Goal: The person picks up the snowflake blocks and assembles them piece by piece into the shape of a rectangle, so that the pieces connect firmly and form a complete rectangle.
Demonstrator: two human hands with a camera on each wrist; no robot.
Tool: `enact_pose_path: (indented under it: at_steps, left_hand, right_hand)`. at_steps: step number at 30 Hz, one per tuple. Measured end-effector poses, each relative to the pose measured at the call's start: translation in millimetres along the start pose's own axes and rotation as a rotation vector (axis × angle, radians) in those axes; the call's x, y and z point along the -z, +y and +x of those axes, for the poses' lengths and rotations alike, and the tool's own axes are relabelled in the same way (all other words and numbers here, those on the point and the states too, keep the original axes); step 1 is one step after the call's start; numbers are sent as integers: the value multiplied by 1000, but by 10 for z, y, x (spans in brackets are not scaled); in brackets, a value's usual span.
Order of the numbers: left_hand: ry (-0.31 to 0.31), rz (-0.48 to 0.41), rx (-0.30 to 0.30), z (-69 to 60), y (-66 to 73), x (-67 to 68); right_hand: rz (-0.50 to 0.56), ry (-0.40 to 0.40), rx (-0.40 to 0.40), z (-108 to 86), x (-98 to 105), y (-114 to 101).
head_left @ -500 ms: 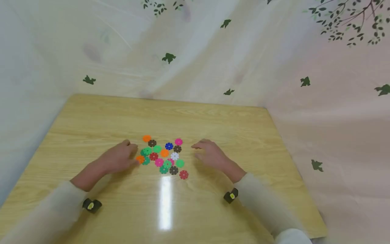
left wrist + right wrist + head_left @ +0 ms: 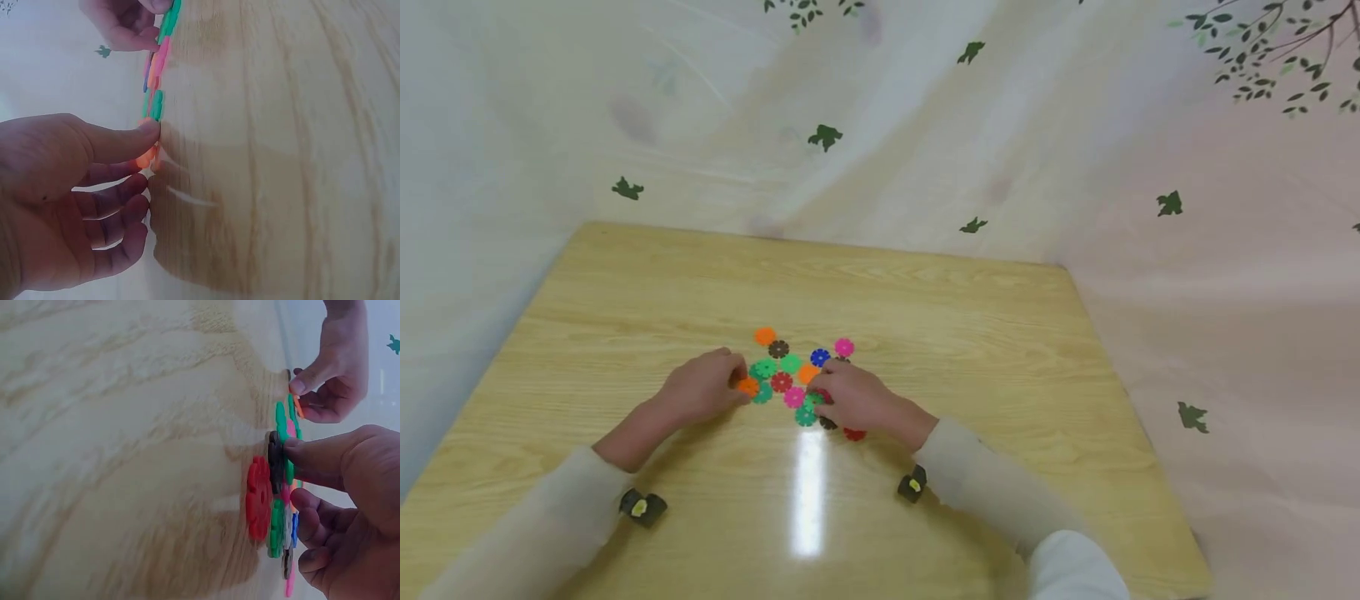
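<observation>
Notched plastic flower-shaped discs in several colours lie in a loose cluster on the table. At the cluster's left edge my left hand (image 2: pixel 703 387) pinches an orange disc (image 2: pixel 748 387) between thumb and index finger; its other fingers are bent beside it in the left wrist view. My right hand (image 2: pixel 867 404) reaches over the cluster's right side and hides some discs. In the right wrist view its thumb and index finger pinch a green disc (image 2: pixel 289 470). A red disc (image 2: pixel 257 499) and a black disc (image 2: pixel 275 461) lie close by that hand.
The wood-grain table (image 2: pixel 1037 350) extends around the cluster, with a bright reflection in front. A pale cloth (image 2: pixel 895 167) printed with leaves and birds hangs behind and at the sides. Dark cameras are worn at both wrists, below the sleeves.
My right hand has moved left from the bare table onto the discs and now pinches a green one. The left hand has closed its fingers on the orange disc.
</observation>
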State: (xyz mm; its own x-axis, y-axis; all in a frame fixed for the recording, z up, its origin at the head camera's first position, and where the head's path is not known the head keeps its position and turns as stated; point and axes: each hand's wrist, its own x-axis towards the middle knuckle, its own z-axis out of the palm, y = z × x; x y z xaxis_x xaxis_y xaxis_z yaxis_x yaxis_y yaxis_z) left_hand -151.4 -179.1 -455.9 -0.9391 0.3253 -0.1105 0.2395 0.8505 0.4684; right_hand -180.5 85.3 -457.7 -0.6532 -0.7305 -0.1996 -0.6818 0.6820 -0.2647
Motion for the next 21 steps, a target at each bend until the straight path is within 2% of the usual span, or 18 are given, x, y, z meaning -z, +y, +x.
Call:
enact_pose_path:
  at_steps: [2,5,9,11,13,16,21]
  left_hand:
    - [-9,-49,2,24,-12,-19]
    - [-24,-143,23,51,-53,-47]
    - [-45,-308,63,61,-80,-43]
    - [-49,-400,72,68,-56,-24]
    - [-49,-483,77,82,-8,-5]
    - [-41,-598,102,110,89,-8]
    - [-50,-783,187,168,300,-42]
  right_hand:
    - [6,-9,-21,24,-24,6]
    - [118,0,-31,50,-44,34]
    - [443,20,-23,55,-39,90]
    - [606,35,-33,39,-15,110]
    - [719,61,-49,18,7,132]
    - [821,120,-71,-6,45,144]
    - [899,253,-58,-35,89,137]
